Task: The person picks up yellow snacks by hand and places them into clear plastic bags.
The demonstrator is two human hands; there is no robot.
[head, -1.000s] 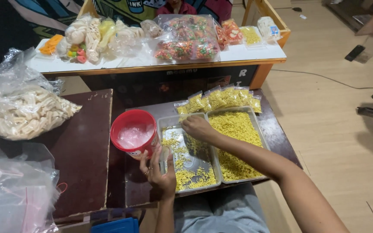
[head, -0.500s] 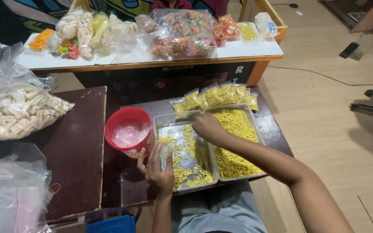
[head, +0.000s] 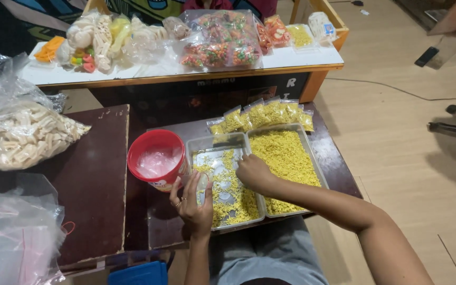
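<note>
The left hand point(head: 193, 203) holds a small clear bag point(head: 200, 186) up by its top, fingers pinched on it, just beside the red tub point(head: 155, 159). The bag stands upright with its mouth up, long side running up and down, likely so bits can drop in and not spill.

The right hand point(head: 255, 173) is curled down into the near-empty tray point(head: 222, 179), touching the yellow bits point(head: 233, 203). I cannot tell if it grips any. This tray lies long side away from the person, and the full tray point(head: 286, 158) sits touching it on the right, the same way round. That keeps the food close to both hands.

Filled little bags point(head: 262, 113) stand in a row behind the trays, on the dark table point(head: 339, 169). A big bag of pale snacks point(head: 19, 134) rests far to the left.
</note>
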